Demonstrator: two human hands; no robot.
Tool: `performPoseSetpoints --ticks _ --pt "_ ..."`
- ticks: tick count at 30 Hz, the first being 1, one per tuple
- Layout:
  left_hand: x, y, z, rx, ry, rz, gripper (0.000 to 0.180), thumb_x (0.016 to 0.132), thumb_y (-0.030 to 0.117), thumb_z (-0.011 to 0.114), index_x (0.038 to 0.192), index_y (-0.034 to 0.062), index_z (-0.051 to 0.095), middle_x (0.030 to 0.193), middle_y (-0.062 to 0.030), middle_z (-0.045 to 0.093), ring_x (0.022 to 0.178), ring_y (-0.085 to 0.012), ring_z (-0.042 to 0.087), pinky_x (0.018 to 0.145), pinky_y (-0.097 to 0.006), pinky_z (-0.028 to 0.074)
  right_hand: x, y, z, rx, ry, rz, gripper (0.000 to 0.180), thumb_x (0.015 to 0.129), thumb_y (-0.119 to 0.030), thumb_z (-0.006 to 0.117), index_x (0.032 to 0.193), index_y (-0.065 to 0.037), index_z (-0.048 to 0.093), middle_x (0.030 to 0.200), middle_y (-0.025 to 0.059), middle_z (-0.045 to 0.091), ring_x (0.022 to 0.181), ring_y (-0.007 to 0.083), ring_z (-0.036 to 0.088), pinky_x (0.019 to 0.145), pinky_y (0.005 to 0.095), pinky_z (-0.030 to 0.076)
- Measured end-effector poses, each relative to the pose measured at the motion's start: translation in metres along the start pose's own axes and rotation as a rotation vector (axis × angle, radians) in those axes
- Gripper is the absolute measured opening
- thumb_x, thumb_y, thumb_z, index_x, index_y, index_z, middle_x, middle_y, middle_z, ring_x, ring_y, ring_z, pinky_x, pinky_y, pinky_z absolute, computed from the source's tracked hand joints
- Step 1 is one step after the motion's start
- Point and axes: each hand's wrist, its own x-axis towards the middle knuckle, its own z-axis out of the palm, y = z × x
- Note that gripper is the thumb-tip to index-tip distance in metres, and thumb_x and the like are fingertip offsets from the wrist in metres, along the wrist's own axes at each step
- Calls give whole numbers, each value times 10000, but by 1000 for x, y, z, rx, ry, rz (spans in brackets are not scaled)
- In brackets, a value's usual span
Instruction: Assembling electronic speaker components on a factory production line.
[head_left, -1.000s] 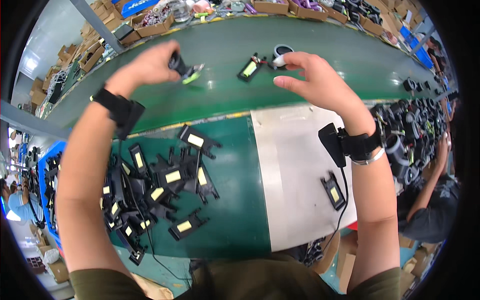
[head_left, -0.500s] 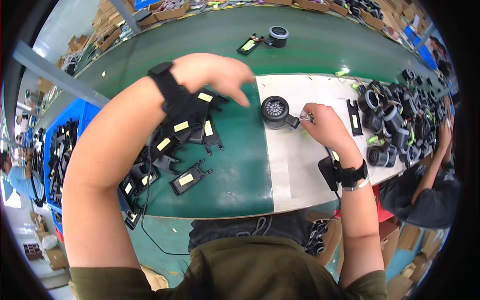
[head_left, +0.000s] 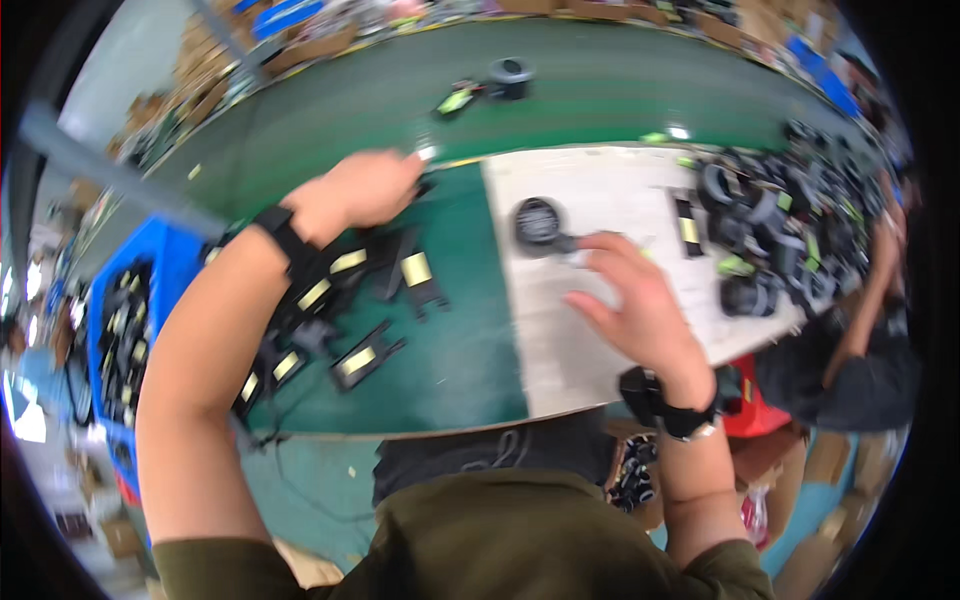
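Note:
My left hand (head_left: 372, 188), blurred, is over the far end of a pile of black plastic plates (head_left: 385, 270) with yellow labels. Its fingers look drawn together; a dark edge shows beside them, but what they hold is hidden. On the white sheet stands a round black fan unit (head_left: 538, 224) with a grille on top and a short side spout. My right hand (head_left: 640, 310) is just to its right, thumb and fingers apart, fingertips near the spout's end. One black plate (head_left: 360, 362) lies apart at the near side of the pile.
A heap of black and grey fan units (head_left: 770, 235) covers the right of the white sheet (head_left: 560, 350), with a single labelled plate (head_left: 688, 222) beside it. A blue bin (head_left: 170, 260) of plates stands left. Across the far belt sits another unit (head_left: 511, 78). A co-worker's arm (head_left: 872, 290) reaches in at right.
My left hand has drawn back left toward the plates, its fingers coming together. My right hand has let go of the fan unit's wire end and spread open. The whole view has shifted slightly.

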Motion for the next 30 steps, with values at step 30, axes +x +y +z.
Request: performPoseSetpoints --ticks 30 --pt "-100 190 62 -2406 541 -337 167 930 166 465 1006 23 507 902 -18 554 812 -77 532 699 -225 441 -35 -51 83 588 -43 441 339 723 -24 698 1023 19 548 983 108 544 754 148 585 603 236 528"
